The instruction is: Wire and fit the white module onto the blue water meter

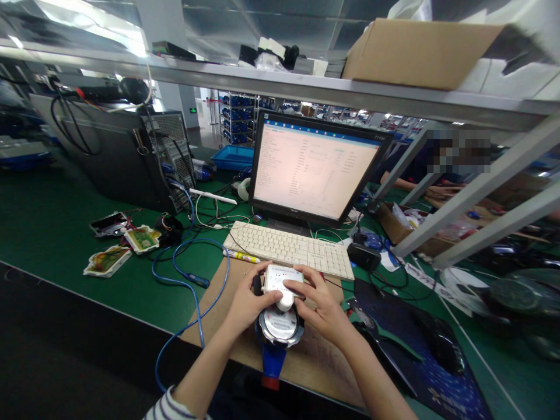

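Between my hands is a small white plastic box [284, 273] with printed text and red marks on its face. My left hand [251, 294] grips its left side, thumb on the rounded white knob [286, 300] at the near edge. My right hand [321, 300] holds the right side, with a finger lying across the face. Just below the box sits a round meter [280, 326] with a silvery face and scalloped metal rim. Its blue pipe end [273, 360] points toward me and carries a red cap [270, 382]. The box hides the meter's far part.
A keyboard [289, 248] and a monitor [315, 169] stand behind my hands. Opened circuit modules [142, 238] and a blue cable [175, 280] lie left. Pliers [389, 335] and a mouse [437, 338] rest right. A co-worker's hand [444, 191] shows beyond the shelf struts.
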`<state>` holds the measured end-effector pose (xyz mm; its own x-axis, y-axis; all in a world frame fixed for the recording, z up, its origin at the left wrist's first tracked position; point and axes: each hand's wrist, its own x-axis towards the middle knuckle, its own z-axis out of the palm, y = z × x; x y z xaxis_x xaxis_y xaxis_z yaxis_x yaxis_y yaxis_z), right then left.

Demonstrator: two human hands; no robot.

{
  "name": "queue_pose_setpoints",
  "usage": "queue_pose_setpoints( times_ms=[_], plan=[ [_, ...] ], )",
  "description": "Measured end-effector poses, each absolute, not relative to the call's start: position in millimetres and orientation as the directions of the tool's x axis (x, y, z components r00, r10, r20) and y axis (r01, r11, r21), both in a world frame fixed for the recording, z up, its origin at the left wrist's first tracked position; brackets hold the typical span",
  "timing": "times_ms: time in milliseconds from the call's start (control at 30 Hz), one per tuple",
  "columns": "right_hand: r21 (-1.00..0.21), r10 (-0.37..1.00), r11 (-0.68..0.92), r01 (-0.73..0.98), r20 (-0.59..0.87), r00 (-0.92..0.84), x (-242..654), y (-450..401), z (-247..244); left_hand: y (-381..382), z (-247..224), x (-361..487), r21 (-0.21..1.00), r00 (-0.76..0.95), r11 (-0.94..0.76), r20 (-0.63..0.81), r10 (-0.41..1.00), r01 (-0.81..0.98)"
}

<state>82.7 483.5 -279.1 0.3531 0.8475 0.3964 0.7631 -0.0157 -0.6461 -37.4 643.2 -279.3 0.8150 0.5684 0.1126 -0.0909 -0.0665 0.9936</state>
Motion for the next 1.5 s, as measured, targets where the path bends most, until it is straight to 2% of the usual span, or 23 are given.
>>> queue_pose_setpoints(
  times_ms=[1033, 1167, 1267, 1300, 1367, 1400, 1433, 1500],
  plan=[
    [-0.616, 0.854, -0.038, 0.787, 0.389, 0.345, 82.8, 482.7, -273.2, 640.3, -278.7, -36.1, 0.994, 0.823, -0.044, 0.105, 0.558, -0.098],
    [-0.596, 0.847, -0.038, 0.802, 0.406, 0.342, 84.7, 484.5, -272.4, 640.2, -277.1, -40.5, 0.994, 0.855, -0.001, 0.095, 0.51, -0.11],
    [-0.588, 0.832, -0.032, 0.808, 0.432, 0.347, 86.7, 485.1, -273.2, 660.0, -275.5, -55.7, 0.993, 0.822, -0.071, 0.121, 0.556, -0.098],
    [-0.588, 0.828, -0.03, 0.809, 0.439, 0.35, 87.3, 485.1, -273.9, 671.4, -274.5, -63.7, 0.99, 0.784, -0.128, 0.123, 0.609, -0.055],
    [-0.585, 0.821, -0.028, 0.81, 0.449, 0.353, 88.2, 484.9, -275.4, 698.4, -271.7, -82.5, 0.952, 0.684, -0.254, 0.072, 0.726, 0.169],
    [-0.583, 0.819, -0.028, 0.812, 0.452, 0.353, 88.4, 484.9, -276.1, 712.1, -270.5, -92.1, 0.886, 0.626, -0.311, 0.03, 0.78, 0.344],
    [-0.58, 0.817, -0.029, 0.814, 0.456, 0.353, 88.4, 484.9, -276.7, 724.9, -269.8, -100.7, 0.767, 0.564, -0.353, -0.013, 0.826, 0.535],
    [-0.57, 0.817, -0.027, 0.821, 0.46, 0.347, 88.2, 485.5, -277.4, 745.6, -271.3, -112.6, 0.635, 0.472, -0.328, -0.066, 0.879, 0.699]
  ],
)
